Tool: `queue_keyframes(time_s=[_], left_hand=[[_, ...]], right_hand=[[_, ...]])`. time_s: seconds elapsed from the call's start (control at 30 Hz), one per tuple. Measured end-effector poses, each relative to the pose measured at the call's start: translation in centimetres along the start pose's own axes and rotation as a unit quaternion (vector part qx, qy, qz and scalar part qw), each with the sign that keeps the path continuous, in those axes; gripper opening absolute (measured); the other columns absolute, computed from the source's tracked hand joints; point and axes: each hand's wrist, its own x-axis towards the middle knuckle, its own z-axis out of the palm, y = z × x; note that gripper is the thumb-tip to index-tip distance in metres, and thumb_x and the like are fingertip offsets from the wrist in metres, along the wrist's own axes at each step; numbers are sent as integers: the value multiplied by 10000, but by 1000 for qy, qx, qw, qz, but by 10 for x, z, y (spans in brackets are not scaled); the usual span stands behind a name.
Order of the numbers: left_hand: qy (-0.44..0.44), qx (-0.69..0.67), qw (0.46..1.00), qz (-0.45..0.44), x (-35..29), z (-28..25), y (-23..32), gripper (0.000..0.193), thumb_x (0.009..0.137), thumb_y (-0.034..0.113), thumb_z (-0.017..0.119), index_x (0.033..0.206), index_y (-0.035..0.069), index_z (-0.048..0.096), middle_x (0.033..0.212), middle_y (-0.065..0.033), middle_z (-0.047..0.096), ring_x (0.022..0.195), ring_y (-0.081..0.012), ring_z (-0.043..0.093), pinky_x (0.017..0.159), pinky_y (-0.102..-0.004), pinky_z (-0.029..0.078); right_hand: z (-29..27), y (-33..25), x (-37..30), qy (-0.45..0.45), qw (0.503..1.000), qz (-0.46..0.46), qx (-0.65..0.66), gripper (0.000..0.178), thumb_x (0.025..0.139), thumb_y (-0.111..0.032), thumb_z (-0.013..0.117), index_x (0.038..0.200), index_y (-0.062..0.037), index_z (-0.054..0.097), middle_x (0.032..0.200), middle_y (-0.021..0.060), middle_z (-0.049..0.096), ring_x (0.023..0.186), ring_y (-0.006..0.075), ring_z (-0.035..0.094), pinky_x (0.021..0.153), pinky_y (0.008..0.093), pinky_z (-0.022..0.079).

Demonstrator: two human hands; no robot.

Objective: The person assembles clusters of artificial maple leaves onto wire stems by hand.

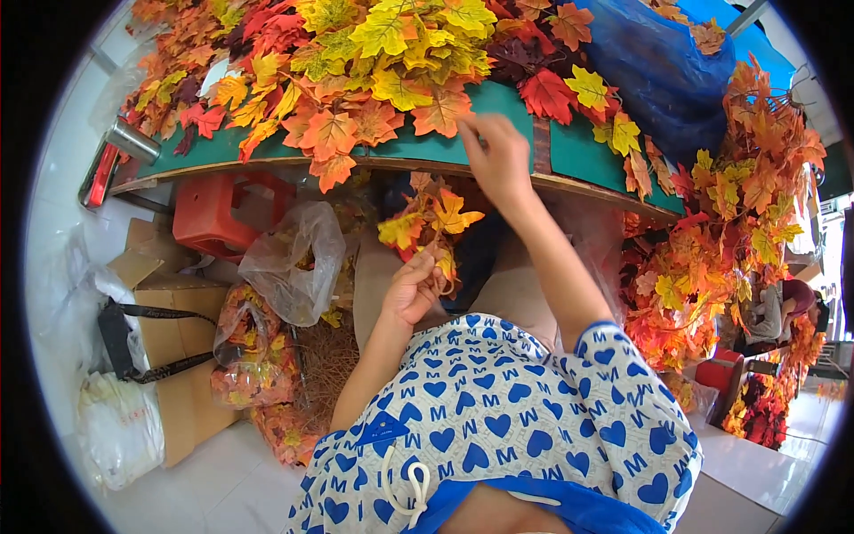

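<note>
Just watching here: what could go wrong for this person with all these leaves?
The left hand holds a leaf sprig in its fingers below the table's edge, so a loose grip might let it drop.

An orange leaf hangs over the front edge; a passing arm could perhaps catch it and drag others down.

The right hand is close to the heaped leaves and might knock some loose.
</note>
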Motion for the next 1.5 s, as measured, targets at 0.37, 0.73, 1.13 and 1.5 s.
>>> queue_keyframes(time_s=[0.37,0.73,1.13,1.5], left_hand=[[20,8,999,-50,-16,-7,-20,205,858,83,613,1052,18,609,908,-53,642,782,-108,609,742,-226,486],[-28,35,995,-89,-8,3,-25,166,855,64,609,1017,26,617,795,-52,628,668,-119,581,662,-249,491],[-4,17,995,-96,-16,1,-23,78,859,63,605,936,53,603,838,-25,622,729,-119,591,711,-262,499],[-29,63,997,21,-9,44,2,125,857,16,578,977,48,564,851,-23,600,758,-124,612,704,-241,519]], right_hand=[[53,80,67,-122,969,-15,-213,65,704,-66,586,719,-4,603,733,205,608,724,357,621,636,412,510],[59,73,77,-186,958,15,-216,176,768,-194,599,754,-31,662,764,178,635,750,352,615,682,442,493],[-1,51,99,-256,948,100,-162,267,681,-259,633,730,2,667,656,172,624,657,286,638,642,367,505],[-70,49,21,22,876,324,358,196,811,-70,628,972,40,647,919,64,655,719,118,627,656,218,508]])
